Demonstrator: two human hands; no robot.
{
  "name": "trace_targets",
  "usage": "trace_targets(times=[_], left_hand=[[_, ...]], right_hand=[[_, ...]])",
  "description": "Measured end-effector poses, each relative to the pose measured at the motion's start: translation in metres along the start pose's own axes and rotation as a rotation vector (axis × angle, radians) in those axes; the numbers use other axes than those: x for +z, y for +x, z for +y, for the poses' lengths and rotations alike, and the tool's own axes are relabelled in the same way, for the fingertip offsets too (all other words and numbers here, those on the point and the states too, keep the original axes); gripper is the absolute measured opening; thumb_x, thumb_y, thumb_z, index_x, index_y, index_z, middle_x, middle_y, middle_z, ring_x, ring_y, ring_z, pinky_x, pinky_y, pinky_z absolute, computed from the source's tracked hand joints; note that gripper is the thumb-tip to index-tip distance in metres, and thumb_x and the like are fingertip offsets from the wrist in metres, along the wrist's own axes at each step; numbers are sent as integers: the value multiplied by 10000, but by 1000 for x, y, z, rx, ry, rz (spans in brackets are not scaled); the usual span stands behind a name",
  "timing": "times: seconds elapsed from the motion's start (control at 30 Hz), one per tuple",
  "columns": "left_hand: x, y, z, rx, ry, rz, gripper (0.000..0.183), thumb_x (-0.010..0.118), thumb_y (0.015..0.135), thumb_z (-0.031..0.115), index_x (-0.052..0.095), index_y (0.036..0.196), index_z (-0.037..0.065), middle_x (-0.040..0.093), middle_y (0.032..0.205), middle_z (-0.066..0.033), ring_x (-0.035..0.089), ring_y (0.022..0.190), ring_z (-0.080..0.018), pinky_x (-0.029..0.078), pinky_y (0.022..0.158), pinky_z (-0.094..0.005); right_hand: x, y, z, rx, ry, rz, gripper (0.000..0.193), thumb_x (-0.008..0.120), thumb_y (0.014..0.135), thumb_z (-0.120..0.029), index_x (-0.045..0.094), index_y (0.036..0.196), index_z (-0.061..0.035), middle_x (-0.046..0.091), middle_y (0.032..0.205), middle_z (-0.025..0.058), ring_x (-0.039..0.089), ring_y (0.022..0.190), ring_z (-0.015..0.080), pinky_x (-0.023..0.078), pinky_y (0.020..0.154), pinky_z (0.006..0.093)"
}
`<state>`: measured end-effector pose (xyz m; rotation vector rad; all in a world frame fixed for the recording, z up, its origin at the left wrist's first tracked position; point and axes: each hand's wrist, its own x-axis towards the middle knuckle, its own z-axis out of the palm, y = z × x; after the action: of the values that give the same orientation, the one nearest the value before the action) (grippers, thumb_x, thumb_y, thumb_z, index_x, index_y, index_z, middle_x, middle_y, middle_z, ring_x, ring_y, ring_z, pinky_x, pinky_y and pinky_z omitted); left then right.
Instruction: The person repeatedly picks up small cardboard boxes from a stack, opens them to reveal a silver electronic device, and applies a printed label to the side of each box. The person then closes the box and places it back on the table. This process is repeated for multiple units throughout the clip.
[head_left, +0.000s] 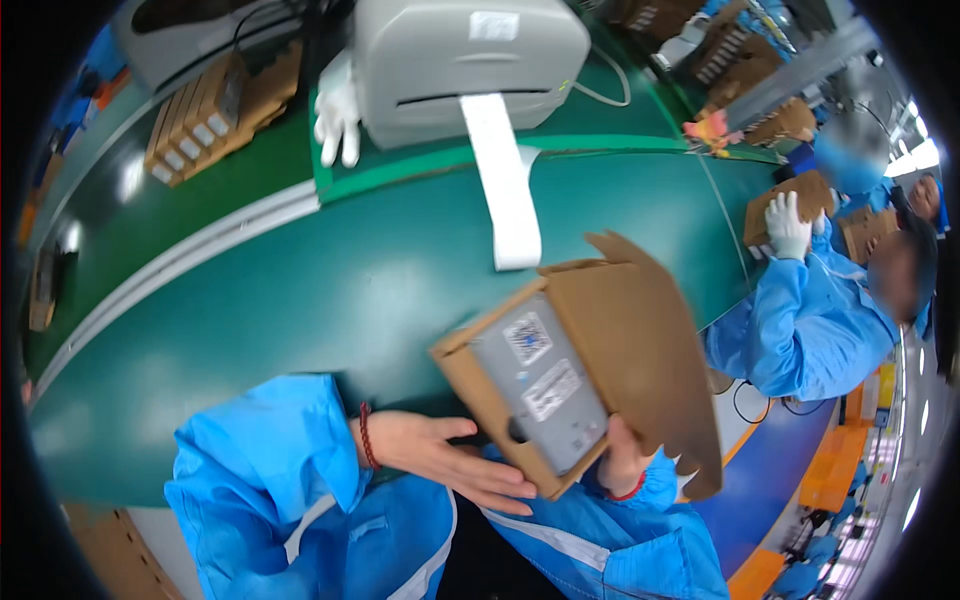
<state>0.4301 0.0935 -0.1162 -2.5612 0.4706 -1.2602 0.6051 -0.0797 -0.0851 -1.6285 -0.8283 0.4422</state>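
An opened brown cardboard box (pixel 460 372) is tilted above the near edge of the table, its lid (pixel 640 350) folded back to the right. Inside lies a flat grey item (pixel 497 352) with white labels; its exact kind I cannot tell. My right hand (pixel 622 460) grips the box at its lower right corner, thumb over the rim. With fingers stretched out and apart, my left hand (pixel 450 462) is beside the box's lower left side. Whether its fingertips touch the cardboard I cannot tell.
A grey label printer (pixel 465 60) with a white label strip (pixel 500 190) hanging out stands at the back of the green table (pixel 270 290). Beside it lies a white glove (pixel 338 115). Several small cartons (pixel 195 120) stand back left. A co-worker (pixel 800 310) handles a box at right.
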Motion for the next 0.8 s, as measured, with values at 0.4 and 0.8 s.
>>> trace_targets(times=[0.4, 0.8], left_hand=[[-30, -67, 35, -281, 0, 221, 462, 417, 852, 210, 290, 1280, 330, 252, 1370, -30, 233, 1268, -199, 195, 887, -691], [-46, -63, 78, -786, -205, -132, 661, 438, 695, 668, 125, 1261, 534, 54, 1419, -74, 59, 1307, -287, 86, 899, -710]], right_hand=[[62, 12, -27, -659, -583, -385, 242, 578, 678, -54, 550, 902, 31, 558, 793, 150, 580, 700, 220, 450, 606, 279], [44, 10, -10, -891, -675, -294, 143, 586, 694, -71, 555, 806, 11, 532, 684, 107, 553, 603, 213, 433, 541, 271]])
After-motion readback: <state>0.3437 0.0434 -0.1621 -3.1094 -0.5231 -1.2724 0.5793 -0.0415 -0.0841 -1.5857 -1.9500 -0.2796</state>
